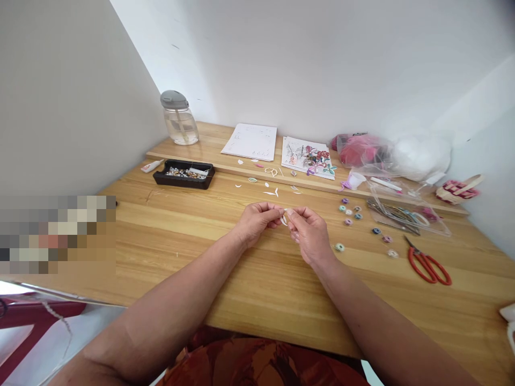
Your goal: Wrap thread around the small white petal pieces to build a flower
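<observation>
Above the table (249, 289) middle | a white paper strip (284, 220) is pinched between both hands | left hand (257, 221) fingers closed on the strip's left end | right hand (309, 233) fingertips clamped on its right end | coils (349, 211) are scattered right of the strip | scissors (428, 264) lie farther right | tray (183, 174) is set far left.

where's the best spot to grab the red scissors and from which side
Probably by the two red handle loops, coming from the right hand's side. The red scissors lie flat on the wooden table, closed, blades pointing up-left toward the small paper coils, loops at the near right with bare wood around them. A grasp from above over the loops keeps fingers off the tips.
</observation>
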A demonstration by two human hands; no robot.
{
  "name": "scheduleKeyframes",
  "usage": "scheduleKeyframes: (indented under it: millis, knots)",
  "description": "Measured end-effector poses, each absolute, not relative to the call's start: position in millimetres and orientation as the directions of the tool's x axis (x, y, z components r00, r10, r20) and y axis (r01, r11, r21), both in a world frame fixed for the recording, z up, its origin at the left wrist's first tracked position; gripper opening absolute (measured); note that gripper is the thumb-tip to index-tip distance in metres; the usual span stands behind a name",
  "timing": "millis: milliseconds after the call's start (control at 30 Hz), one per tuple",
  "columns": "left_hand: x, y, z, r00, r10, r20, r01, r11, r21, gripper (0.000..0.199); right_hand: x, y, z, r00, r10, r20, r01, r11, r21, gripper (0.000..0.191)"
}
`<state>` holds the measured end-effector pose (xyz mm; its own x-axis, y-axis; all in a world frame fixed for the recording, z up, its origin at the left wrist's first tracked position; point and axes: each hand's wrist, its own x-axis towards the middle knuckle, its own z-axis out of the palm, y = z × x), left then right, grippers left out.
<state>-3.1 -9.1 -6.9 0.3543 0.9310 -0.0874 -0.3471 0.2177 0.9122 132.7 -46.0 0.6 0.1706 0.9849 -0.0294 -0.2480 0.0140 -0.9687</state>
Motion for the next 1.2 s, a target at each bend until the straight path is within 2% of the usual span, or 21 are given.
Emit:
scheduleKeyframes:
  millis: [100,400,667,833,967,1067,1200]
  knots:
    - [-3.7,-8.1,-7.7,0.335,0.939,-0.073,-0.349,0.196,0.916,0.026,133.4,-46.1,1.3,0.135,0.989,-0.058,-0.273,-0.019,-0.962,0.030]
    - [-6.0,-4.3,-8.6,0.321,0.945,-0.056,-0.325,0.166,0.931,0.027,133.4,-46.9,0.3,0.122,0.990,-0.075,-0.212,-0.048,-0.976,0.028]
    - [-7.6,-4.4,-3.0,0.192,0.981,-0.029,-0.263,0.080,0.962,0.027,131.9,-49.6,-1.9,0.106,0.994,-0.030,-0.064,-0.024,-0.998,0.024]
    - [-9.4,-4.4,-0.1,0.145,0.989,0.031,-0.157,-0.008,0.988,0.027,132.9,-54.2,5.0,0.117,0.990,0.073,0.156,0.055,-0.986,0.020]
    - [-10.8,-3.4,0.6,0.136,0.989,0.062,-0.106,-0.047,0.993,0.028,134.0,-56.2,11.1,0.126,0.982,0.144,0.249,0.109,-0.962,0.018]
    - [-12.5,-2.3,0.6,0.174,0.980,0.094,-0.022,-0.091,0.996,0.028,136.5,-55.2,13.5,0.140,0.967,0.215,0.314,0.163,-0.935,0.017]
    - [-15.8,-2.8,1.9,0.289,0.955,0.066,0.079,-0.093,0.993,0.028,146.7,-48.4,14.4,0.148,0.942,0.301,0.343,0.237,-0.909,0.015]
